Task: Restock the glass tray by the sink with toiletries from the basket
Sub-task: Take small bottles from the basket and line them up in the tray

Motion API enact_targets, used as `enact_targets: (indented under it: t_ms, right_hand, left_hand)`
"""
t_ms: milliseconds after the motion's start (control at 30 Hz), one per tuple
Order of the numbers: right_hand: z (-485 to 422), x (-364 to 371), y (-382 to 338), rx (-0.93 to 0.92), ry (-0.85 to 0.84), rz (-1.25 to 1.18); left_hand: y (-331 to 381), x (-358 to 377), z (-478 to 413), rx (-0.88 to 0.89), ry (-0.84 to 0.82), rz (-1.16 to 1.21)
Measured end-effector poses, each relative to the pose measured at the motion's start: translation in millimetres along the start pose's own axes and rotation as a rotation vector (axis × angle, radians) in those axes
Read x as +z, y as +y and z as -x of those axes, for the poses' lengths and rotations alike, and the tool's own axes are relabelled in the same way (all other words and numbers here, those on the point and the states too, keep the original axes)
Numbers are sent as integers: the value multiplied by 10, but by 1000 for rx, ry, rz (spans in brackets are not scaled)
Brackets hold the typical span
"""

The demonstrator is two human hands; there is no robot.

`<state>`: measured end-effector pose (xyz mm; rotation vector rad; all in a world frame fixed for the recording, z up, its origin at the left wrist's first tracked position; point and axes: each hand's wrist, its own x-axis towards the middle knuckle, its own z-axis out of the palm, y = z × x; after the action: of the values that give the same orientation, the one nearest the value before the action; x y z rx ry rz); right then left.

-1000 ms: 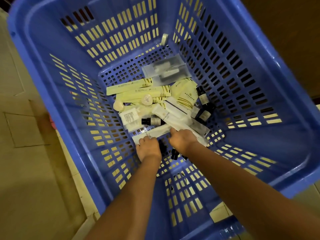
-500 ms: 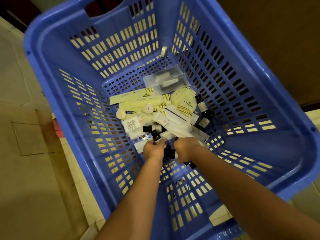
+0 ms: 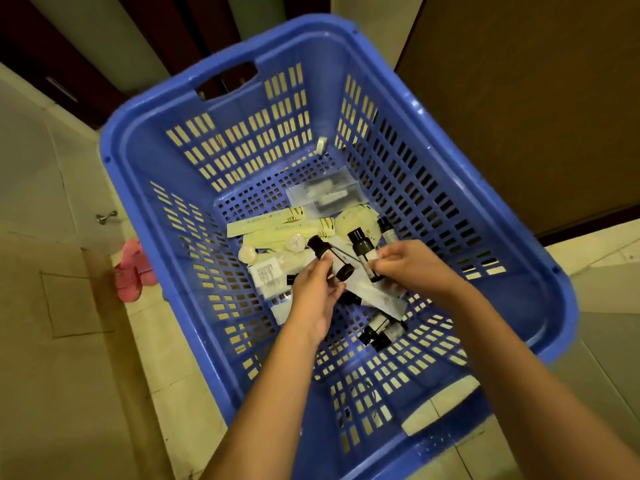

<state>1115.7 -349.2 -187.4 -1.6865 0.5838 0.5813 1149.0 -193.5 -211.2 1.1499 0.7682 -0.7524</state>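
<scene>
Left hand [image 3: 313, 299] grips bottle [image 3: 327, 259] — cap far-left | right hand [image 3: 412, 268] pinches second bottle [image 3: 362, 249] — cap away

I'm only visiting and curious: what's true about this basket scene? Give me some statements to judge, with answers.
1. The left hand holds a dark bottle. True.
2. The right hand is empty. False: it holds a second dark bottle.
3. The basket is red. False: it is blue.
4. Pink slippers lie on the floor outside the basket. True.
5. No bottles lie on the basket's bottom. False: loose bottles lie there.
</scene>
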Motion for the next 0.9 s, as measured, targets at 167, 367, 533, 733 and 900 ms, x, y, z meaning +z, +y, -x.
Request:
enact_targets:
  t_ms: [167, 367, 533, 733, 900]
  right_hand:
    - [268, 12, -184, -68, 120, -111]
    - [603, 110, -331, -52, 281, -192]
    - [900, 217, -456, -41, 249, -136]
    - [1345, 386, -579, -50, 276, -183]
    - [1777, 484, -619, -44, 387, -280]
  left_hand:
    - [236, 112, 357, 33, -267, -9]
    - [373, 93, 689, 67, -395, -99]
    - [429, 59, 958, 83, -445, -194]
    - [475, 47, 1306, 114, -492, -342]
    - [487, 25, 1567, 123, -525, -432]
